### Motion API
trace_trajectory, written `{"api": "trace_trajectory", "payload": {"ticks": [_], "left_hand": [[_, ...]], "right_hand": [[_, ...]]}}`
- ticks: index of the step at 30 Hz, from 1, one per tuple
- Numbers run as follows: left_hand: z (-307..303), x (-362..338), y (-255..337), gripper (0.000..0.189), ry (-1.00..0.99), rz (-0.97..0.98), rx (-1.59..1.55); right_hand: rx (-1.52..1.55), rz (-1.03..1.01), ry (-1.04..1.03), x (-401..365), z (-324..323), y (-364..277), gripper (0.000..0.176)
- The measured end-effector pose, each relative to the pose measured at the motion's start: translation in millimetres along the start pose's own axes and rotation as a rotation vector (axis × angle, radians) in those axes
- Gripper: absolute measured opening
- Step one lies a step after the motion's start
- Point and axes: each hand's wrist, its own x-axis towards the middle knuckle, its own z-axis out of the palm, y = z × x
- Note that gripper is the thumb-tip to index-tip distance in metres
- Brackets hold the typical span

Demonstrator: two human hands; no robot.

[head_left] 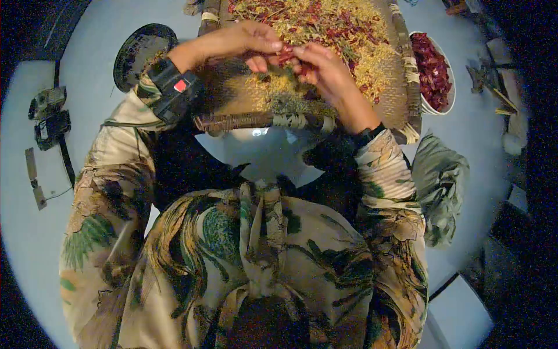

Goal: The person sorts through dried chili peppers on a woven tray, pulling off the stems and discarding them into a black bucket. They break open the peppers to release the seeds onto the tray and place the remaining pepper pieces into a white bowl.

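A woven tray (226,99) spreads out below my hands, covered with yellow seeds (363,35) and bits of dried red chili. Both hands meet above its near half around a red dried chili (285,53). My left hand (258,45) comes in from the left and pinches one side of the chili. From the right, my right hand (319,65) has thumb and fingers closed on its other side. Below the hands lies a smaller heap of seeds and stems (285,96) near the tray's front rim.
A white bowl (455,93) of red chilies stands right of the tray. On the left is a dark round dish (119,67). Grey-green cloth (439,186) lies at the right, and dark devices (52,129) at the far left.
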Motion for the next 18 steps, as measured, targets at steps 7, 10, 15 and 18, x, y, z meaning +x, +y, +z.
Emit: {"api": "trace_trajectory", "payload": {"ticks": [7,10,15,18], "left_hand": [[-8.0,-41.6,9.0,0.033,0.163,-0.154,0.125],[-12.2,-73.0,21.8,0.030,0.242,-0.136,0.052],[-43.1,-148.1,13.6,0.030,0.447,-0.096,0.020],[-56.8,-184.4,6.9,0.034,0.500,-0.131,-0.002]], "right_hand": [[0.060,-0.109,0.020,-14.2,-5.5,-18.9,0.021],[0.072,-0.125,0.035,-10.1,-17.9,-12.5,0.024],[0.040,-0.149,0.053,-9.5,-27.0,-8.0,0.024],[0.174,-0.045,0.041,-8.2,-27.5,-14.7,0.020]]}}
